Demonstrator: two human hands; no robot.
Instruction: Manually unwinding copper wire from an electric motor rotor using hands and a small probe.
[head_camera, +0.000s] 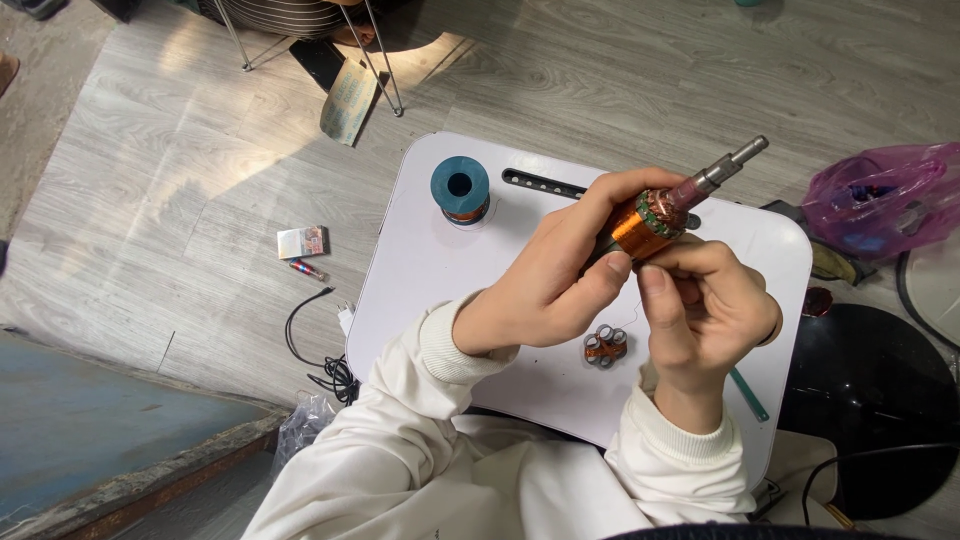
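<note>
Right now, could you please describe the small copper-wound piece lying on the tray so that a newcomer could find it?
On the white lap tray, look between the person's wrists. The small coil piece lies there, copper-wound with silver loops, unlike the blue-capped spool.

Both hands, left (545, 285) and right (705, 300), raised together, fingers curled.

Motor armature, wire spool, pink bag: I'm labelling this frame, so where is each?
Motor armature (640, 225), head view, on its copper winding.
Wire spool (460, 185), head view, on its blue top flange.
Pink bag (880, 195), head view, on its crumpled plastic.
</note>
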